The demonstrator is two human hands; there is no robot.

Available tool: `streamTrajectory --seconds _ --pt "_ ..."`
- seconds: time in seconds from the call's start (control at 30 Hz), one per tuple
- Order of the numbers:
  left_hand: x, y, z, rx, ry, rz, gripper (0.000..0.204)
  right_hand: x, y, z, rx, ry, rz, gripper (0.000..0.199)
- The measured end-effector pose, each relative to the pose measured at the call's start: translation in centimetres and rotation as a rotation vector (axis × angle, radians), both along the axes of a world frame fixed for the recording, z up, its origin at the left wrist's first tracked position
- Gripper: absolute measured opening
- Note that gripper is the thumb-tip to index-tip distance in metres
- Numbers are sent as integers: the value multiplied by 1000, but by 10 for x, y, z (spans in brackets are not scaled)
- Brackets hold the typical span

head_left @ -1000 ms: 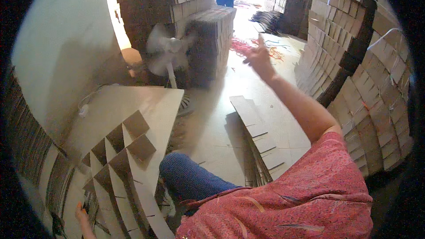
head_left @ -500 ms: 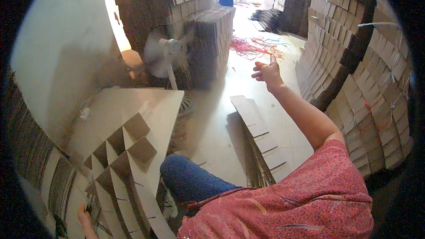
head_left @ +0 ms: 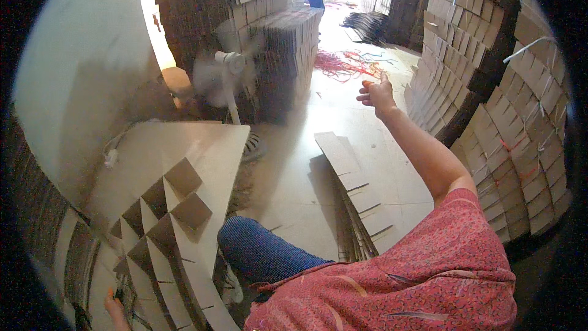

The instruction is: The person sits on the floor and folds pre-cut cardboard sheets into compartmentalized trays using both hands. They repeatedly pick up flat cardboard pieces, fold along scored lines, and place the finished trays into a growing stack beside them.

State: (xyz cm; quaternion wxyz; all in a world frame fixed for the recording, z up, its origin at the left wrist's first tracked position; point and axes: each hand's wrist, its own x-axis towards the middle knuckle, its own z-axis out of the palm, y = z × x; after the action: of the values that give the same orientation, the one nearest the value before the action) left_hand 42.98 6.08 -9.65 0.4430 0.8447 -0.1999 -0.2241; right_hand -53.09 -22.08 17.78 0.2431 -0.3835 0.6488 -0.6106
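right hand [head_left: 376,93] raised over floor, fingers curled, holds nothing. left hand [head_left: 115,308] at lower edge touches interlocked cardboard divider grid [head_left: 168,227]; grip unclear. slotted strip stack [head_left: 358,199] well apart from right hand. risk, likely: one-handed hold lets grid slump or unhook.

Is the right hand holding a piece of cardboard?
No, the right hand is raised in the air with nothing in it, above the floor and apart from the slotted cardboard strips.
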Motion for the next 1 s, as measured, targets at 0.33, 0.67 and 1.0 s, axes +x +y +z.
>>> streamTrajectory --seconds 0.33,0.67,1.0 --pt "-18 -14 6 80 -4 41 27 20 6 -6 -153 121 128 72" --pt "-39 -10 13 -244 118 -23 29 155 98 -158 530 -85 822 68" --pt "25 16 -18 482 -889 -457 42 111 44 -118 210 -101 500 80"
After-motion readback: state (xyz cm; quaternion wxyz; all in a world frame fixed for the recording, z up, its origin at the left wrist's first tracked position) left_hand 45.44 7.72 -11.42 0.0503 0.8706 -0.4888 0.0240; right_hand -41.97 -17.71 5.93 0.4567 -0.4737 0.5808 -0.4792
